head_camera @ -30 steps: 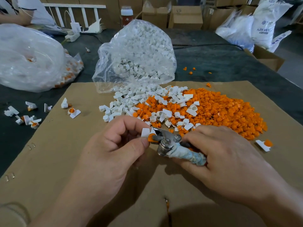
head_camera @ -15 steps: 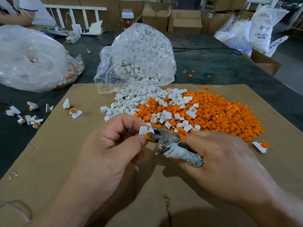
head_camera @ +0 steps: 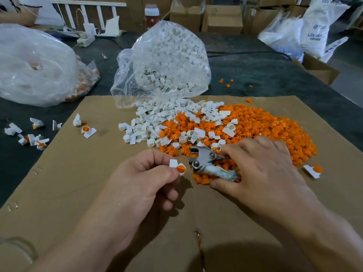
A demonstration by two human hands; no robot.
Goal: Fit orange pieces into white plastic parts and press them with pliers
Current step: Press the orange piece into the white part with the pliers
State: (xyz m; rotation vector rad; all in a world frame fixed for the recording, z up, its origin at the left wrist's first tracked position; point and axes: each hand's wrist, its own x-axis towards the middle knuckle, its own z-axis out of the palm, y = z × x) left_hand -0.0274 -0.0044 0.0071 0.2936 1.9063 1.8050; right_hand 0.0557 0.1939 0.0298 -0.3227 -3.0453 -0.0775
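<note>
A dark-covered desk (head_camera: pixel 255 75) carries a wide sheet of cardboard (head_camera: pixel 78 183). A big clear bag (head_camera: pixel 33 63) slumps at the far left, and a smaller bag (head_camera: pixel 167 61) spills white parts (head_camera: pixel 153 118) onto the cardboard. These run into a broad heap of orange pieces (head_camera: pixel 265 130).

At the heap's near edge, the right hand (head_camera: pixel 265 169) has its fingers curled round the wrapped handles of the pliers (head_camera: pixel 206 158), whose metal head points left. The left hand (head_camera: pixel 141 183) is beside it above bare cardboard. Its thumb and forefinger pinch one white part (head_camera: pixel 173 163) with an orange piece (head_camera: pixel 181 168) seated in its ring, and its other fingers are folded under. That part sits just beside the pliers' head. A few fitted parts (head_camera: pixel 86 130) lie scattered off to the left.
</note>
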